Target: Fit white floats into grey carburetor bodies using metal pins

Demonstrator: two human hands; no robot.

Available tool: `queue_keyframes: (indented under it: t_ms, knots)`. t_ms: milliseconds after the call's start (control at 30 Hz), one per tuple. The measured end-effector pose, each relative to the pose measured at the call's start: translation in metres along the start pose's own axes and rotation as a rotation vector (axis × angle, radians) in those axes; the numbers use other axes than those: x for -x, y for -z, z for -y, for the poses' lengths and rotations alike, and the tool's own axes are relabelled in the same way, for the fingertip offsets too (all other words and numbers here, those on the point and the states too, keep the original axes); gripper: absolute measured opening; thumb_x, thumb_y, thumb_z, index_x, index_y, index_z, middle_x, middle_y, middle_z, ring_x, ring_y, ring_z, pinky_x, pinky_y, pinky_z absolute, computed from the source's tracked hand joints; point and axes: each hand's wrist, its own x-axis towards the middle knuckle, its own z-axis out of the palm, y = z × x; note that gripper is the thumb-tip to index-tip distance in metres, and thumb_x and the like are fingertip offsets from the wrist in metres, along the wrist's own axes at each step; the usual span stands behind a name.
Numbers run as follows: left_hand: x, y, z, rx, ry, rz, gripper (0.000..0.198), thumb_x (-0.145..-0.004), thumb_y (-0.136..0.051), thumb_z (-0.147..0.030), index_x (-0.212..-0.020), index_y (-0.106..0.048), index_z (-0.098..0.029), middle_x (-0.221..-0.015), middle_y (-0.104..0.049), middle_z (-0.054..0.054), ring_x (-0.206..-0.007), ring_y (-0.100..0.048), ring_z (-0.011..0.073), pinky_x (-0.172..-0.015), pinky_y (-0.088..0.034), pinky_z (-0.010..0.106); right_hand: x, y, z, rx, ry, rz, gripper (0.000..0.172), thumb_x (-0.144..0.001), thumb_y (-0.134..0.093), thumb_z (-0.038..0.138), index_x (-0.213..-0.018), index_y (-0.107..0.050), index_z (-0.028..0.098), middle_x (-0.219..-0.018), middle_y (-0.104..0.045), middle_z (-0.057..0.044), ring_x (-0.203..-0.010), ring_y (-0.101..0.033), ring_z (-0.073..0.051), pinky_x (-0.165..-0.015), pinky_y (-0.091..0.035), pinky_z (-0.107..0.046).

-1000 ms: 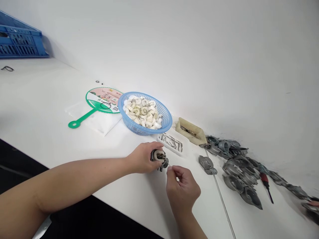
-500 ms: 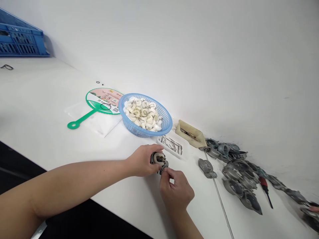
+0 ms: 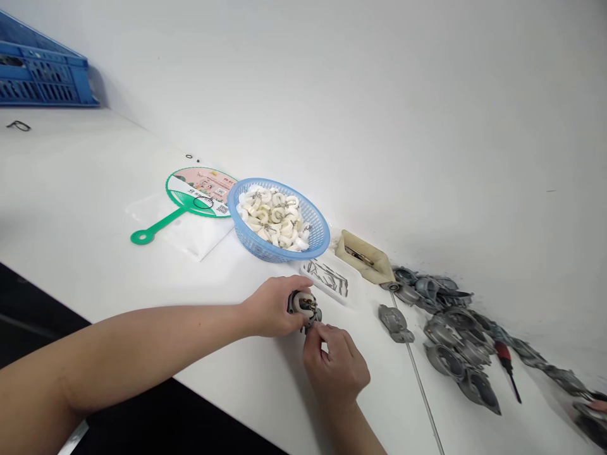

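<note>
Just in front of the blue plastic basket point(image 3: 256, 245), the left hand point(image 3: 270, 308) curls its fingers point(image 3: 290, 292) firmly around a small white-and-metal fitting point(image 3: 304, 305), while the right hand point(image 3: 336, 370) presses its fingertips point(image 3: 312, 335) together against the fitting's lower edge.

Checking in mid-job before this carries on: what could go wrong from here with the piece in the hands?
The metal-and-white assembly is gripped in the left hand while the fingertips of the right hand work at it. A slip could drop it, and it might roll toward the table's near edge. The white tray of metal pins sits just beyond it, so a knock could scatter them.
</note>
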Motion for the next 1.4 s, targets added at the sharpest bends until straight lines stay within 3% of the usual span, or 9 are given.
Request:
queue_keyframes:
  t_ms: [533,767,933,1200,1400]
  knots:
    - [0.000,-0.001,0.000,0.018,-0.020,-0.011,0.055,-0.063,-0.066,-0.021,-0.116,-0.052,-0.018,-0.104,-0.066,0.005,-0.094,-0.061,0.0216,-0.085,-0.049,0.033,0.000,0.000,-0.001,0.058,0.062,0.010,0.015,-0.073,-0.062,0.008,-0.072,-0.054,0.021,-0.051,-0.050,0.004,-0.049,-0.051,-0.010,-0.055,-0.048,-0.021]
    - [-0.001,0.001,0.000,0.040,-0.001,-0.008,0.055,-0.062,-0.066,-0.020,-0.115,-0.053,-0.017,-0.102,-0.066,0.004,-0.092,-0.061,0.0208,-0.083,-0.049,0.031,-0.004,0.000,0.005,0.018,-0.008,0.023,0.019,-0.070,-0.062,0.004,-0.064,-0.054,0.020,-0.047,-0.047,0.005,-0.044,-0.045,-0.008,-0.044,-0.037,-0.021]
    - [-0.001,0.002,0.001,0.040,-0.012,0.001,0.054,-0.062,-0.066,-0.022,-0.114,-0.053,-0.017,-0.103,-0.066,0.005,-0.092,-0.061,0.0207,-0.081,-0.050,0.030,-0.006,0.002,0.005,-0.253,-0.165,0.071,0.014,-0.075,-0.060,0.007,-0.068,-0.060,0.018,-0.054,-0.055,0.002,-0.047,-0.050,-0.008,-0.044,-0.040,-0.019]
    - [-0.003,0.002,0.002,0.065,-0.001,0.027,0.057,-0.063,-0.066,-0.024,-0.118,-0.051,-0.016,-0.104,-0.066,0.005,-0.090,-0.061,0.0199,-0.081,-0.050,0.032,0.003,0.001,-0.016,-0.710,-0.582,0.340,0.006,-0.076,-0.064,0.023,-0.078,-0.070,0.022,-0.074,-0.063,-0.003,-0.066,-0.061,-0.016,-0.055,-0.050,-0.027]
    - [-0.005,0.006,0.003,0.054,0.011,0.057,0.055,-0.063,-0.067,-0.024,-0.115,-0.052,-0.017,-0.105,-0.065,0.005,-0.090,-0.062,0.0194,-0.079,-0.050,0.030,0.003,-0.002,-0.024,-0.828,-0.638,0.380,0.007,-0.071,-0.068,0.024,-0.077,-0.071,0.023,-0.077,-0.061,-0.004,-0.072,-0.059,-0.017,-0.062,-0.051,-0.030]
